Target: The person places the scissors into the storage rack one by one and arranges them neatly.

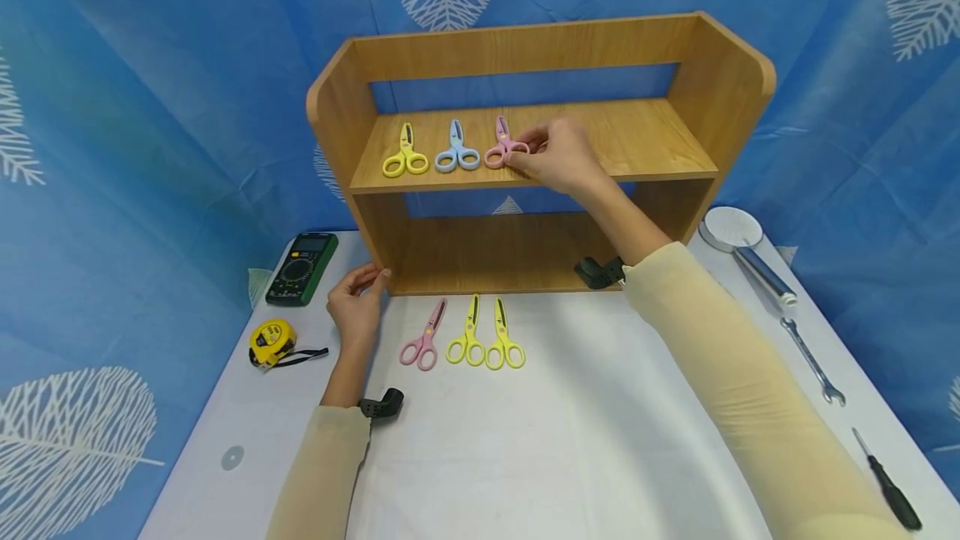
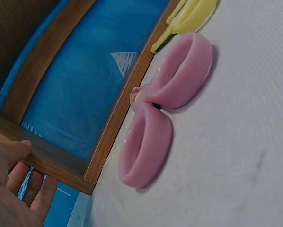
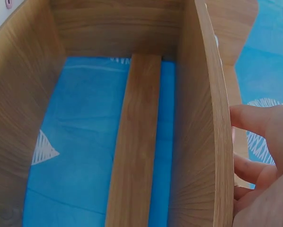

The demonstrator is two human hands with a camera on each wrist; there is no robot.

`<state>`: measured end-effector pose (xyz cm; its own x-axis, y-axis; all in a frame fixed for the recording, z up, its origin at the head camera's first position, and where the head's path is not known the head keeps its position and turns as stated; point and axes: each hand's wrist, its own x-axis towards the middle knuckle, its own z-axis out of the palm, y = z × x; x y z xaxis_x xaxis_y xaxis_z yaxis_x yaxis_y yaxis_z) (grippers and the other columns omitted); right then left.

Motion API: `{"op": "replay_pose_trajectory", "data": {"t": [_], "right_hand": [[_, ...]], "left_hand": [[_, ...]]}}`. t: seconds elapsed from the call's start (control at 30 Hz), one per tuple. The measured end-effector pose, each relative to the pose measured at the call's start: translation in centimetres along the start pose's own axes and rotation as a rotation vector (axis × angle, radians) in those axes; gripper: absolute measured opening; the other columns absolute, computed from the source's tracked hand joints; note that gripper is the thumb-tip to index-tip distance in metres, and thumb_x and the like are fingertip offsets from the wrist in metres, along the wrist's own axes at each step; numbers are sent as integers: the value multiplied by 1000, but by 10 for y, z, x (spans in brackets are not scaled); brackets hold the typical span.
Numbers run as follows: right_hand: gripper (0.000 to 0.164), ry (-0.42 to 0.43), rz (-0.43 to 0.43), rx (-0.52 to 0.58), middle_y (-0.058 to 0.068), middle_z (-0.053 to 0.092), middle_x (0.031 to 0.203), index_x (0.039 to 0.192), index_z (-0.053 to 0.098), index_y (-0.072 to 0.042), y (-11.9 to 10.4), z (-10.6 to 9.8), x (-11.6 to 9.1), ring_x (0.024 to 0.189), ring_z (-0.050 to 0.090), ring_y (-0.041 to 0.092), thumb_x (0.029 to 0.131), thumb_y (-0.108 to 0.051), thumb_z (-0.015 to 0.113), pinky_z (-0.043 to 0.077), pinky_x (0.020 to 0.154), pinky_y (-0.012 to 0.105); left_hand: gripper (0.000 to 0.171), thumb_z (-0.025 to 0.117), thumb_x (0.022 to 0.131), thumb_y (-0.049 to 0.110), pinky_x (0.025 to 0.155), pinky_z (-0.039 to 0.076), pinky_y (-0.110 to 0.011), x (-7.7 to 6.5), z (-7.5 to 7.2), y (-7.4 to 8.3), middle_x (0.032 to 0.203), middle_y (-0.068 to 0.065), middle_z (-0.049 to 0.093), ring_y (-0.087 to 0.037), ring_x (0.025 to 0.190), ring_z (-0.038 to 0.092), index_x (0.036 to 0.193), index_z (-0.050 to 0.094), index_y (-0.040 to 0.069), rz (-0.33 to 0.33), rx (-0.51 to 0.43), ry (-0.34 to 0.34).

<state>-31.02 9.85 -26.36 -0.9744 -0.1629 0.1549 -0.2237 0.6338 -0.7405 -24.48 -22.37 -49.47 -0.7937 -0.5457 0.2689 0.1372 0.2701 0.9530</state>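
On the upper board of a wooden shelf, my right hand pinches the right handle ring of pink scissors. Blue scissors and yellow scissors lie in a row to their left, blades pointing back. In the right wrist view the shelf board hides those pink scissors from my fingers. My left hand grips the shelf's lower left side panel, with the thumb inside and the fingers outside in the left wrist view. Close by on the table lie more pink scissors and two pairs of yellow scissors.
A green multimeter and a yellow tape measure lie at the table's left. Along the right edge are a round white-faced tool with a metal handle, a wrench and a screwdriver. Blue leaf-patterned cloth hangs behind.
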Motion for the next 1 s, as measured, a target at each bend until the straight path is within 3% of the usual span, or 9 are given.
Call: {"op": "replay_pose_trajectory", "data": {"t": [0.13, 0.3, 0.5, 0.6, 0.8, 1.0], "right_hand": [[41, -19, -14, -38, 11, 63, 110, 126, 68, -3, -1, 0, -2, 98, 57, 22, 95, -30, 73, 49, 73, 30], [54, -18, 2, 2, 13, 59, 133, 139, 59, -5, -1, -7, -14, 116, 60, 25, 95, -34, 73, 55, 90, 37], [46, 96, -93, 23, 12, 62, 130, 133, 63, -6, 9, -12, -55, 107, 61, 26, 95, -30, 74, 51, 84, 38], [43, 108, -123, 21, 10, 63, 128, 130, 64, -6, 19, -8, -81, 106, 62, 26, 95, -29, 75, 50, 85, 40], [41, 18, -121, 57, 6, 69, 121, 130, 63, -10, 49, 8, -121, 105, 64, 22, 95, -30, 75, 52, 89, 41], [44, -72, -68, 85, 6, 70, 119, 131, 63, -11, 85, 38, -151, 102, 66, 21, 94, -29, 77, 53, 89, 40]], "left_hand": [[28, 86, 86, 22, 78, 54, -11, -1, 0, 0, 101, -15, 77, -13, 91, 71, 108, 78, 6, -2, -1, -6], [28, 85, 87, 23, 81, 54, -13, -2, 0, 2, 102, -14, 78, -13, 93, 71, 110, 79, 7, -3, 11, -11], [28, 85, 87, 23, 81, 54, -13, -1, -3, 2, 102, -14, 78, -12, 91, 70, 109, 79, 7, 10, 11, -13], [29, 85, 87, 24, 81, 55, -13, -1, -4, 2, 102, -13, 78, -10, 91, 70, 109, 79, 7, 12, 7, -12], [28, 86, 86, 21, 79, 54, -11, -1, -4, 3, 103, -16, 77, -6, 88, 69, 109, 79, 6, 7, -3, -7], [29, 85, 87, 21, 79, 54, -10, -2, -2, 2, 103, -17, 77, -8, 88, 69, 109, 78, 5, 10, -10, -16]]}}
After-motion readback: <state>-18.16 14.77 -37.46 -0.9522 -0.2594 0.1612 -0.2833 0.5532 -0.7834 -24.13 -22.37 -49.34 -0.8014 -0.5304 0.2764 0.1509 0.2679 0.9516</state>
